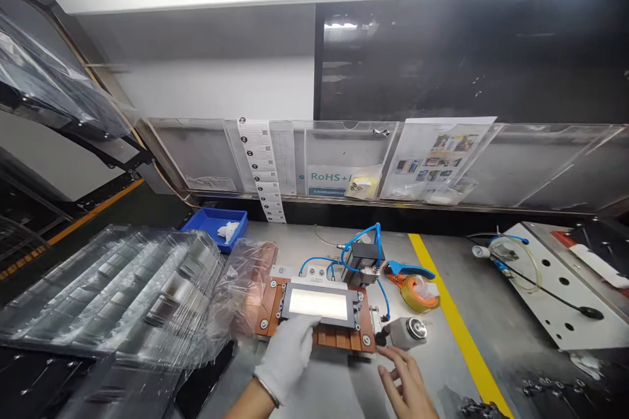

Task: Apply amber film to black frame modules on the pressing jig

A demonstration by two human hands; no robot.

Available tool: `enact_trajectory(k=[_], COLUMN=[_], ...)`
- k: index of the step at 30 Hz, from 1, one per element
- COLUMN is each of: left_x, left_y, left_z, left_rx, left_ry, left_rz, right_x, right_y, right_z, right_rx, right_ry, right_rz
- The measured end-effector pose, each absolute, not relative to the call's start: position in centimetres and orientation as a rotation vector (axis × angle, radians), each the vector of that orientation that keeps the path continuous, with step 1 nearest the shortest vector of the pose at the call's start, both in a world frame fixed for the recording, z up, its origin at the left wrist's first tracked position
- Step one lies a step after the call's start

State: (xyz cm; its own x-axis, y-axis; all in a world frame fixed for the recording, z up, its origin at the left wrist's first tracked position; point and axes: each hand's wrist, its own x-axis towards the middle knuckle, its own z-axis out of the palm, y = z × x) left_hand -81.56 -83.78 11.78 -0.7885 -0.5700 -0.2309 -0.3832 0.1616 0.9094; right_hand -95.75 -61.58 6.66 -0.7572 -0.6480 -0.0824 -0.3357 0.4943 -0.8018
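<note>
My left hand [287, 357], in a white glove, rests its fingertips on the front edge of a black-framed panel [318, 304] with a bright white face. The panel lies in a brown fixture [269, 308] on the steel bench. My bare right hand [407, 383] hovers with fingers apart just in front of a metal push button [411, 330] at the fixture's right end. It holds nothing. Blue air hoses [361, 239] run from a black valve block behind the fixture.
Stacked clear plastic trays [113, 294] fill the left. A blue bin [215, 224] with a white cloth sits behind them. An orange tape dispenser [415, 287] lies right of the fixture, beside a yellow floor-tape line [457, 321]. A white perforated plate [555, 288] stands far right.
</note>
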Motion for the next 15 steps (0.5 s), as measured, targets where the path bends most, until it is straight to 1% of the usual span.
enact_trajectory(k=[3,7,11,15], left_x=[-83.2,-84.7,-84.7,-83.1], left_y=[-84.3,-83.8,-83.6,-85.2], left_z=[11.7,10.5,10.0,10.6], left_rx=[0.751,0.702,0.727,0.912], left_ry=[-2.568,-2.809,-2.889,-2.803], left_rz=[-1.331,-1.068,-0.922,-0.801], right_x=[-99.2,-101.3,-101.7,-101.3], right_y=[-62.7,-63.9,-64.2,-63.4], right_z=[6.5,7.1,8.2,9.2], right_rx=[-0.961,-1.022,-1.011,-0.948], right_ry=[2.495,2.470,2.465,2.466], right_rz=[-0.970,-0.881,-0.817,-0.797])
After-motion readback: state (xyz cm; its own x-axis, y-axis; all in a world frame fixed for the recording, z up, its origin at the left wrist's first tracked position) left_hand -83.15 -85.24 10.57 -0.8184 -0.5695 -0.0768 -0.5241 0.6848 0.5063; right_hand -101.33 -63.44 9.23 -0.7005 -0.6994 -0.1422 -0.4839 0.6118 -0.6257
